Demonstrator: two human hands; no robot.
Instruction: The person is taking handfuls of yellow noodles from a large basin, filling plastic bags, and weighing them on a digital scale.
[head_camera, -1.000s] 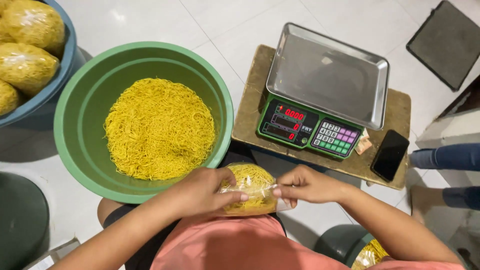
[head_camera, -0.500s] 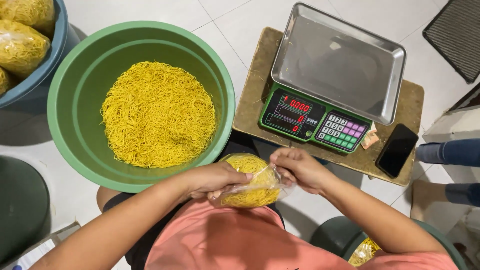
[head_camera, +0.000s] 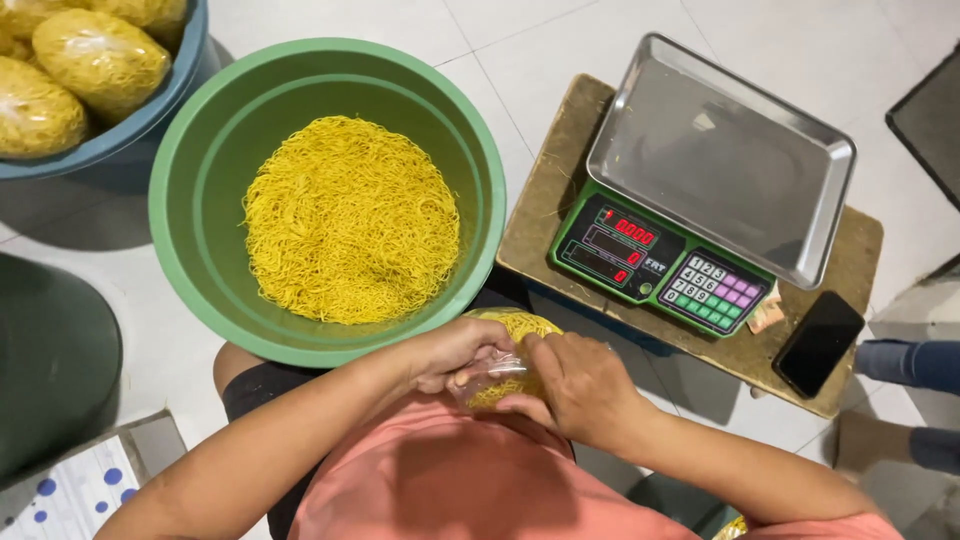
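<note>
Both hands meet on a small clear bag of noodles (head_camera: 505, 360) held just above the lap. Left hand (head_camera: 455, 352) closed around the bag's near-left side, fingers curled over the plastic. Right hand (head_camera: 580, 385) clamps the bag's right side, thumb and forefinger pinched at the plastic near its top. The bag sits between the two palms, touching both; its lower half is hidden behind the fingers, and whether the mouth is twisted, knotted or merely gathered cannot be made out. Only the yellow crown of noodles shows above the knuckles.

Places taken from the green basin (head_camera: 200, 150):
- Bag: just off the basin's near-right rim, close but seemingly not touching it.
- Loose noodles (head_camera: 350, 220): heaped inside the basin, filling most of its floor.
- Scale (head_camera: 690, 200): to the basin's right, on a wooden board (head_camera: 850, 300); steel tray on top bare, red digits lit, too small to be worth reading.
- Phone (head_camera: 818, 343): beyond the scale, on the board's far-right corner, dark screen up.
- Blue tub (head_camera: 150, 115): off the basin's upper left, cut by the frame edge, holding packed bags (head_camera: 100, 60) of noodles; count unclear.
- Dark round object, lower left of the basin, mostly cut off; kind not clear.
- Another person's leg in jeans (head_camera: 905, 362) at the far right, cut off.

Wearer's pink shirt fills the bottom edge.
</note>
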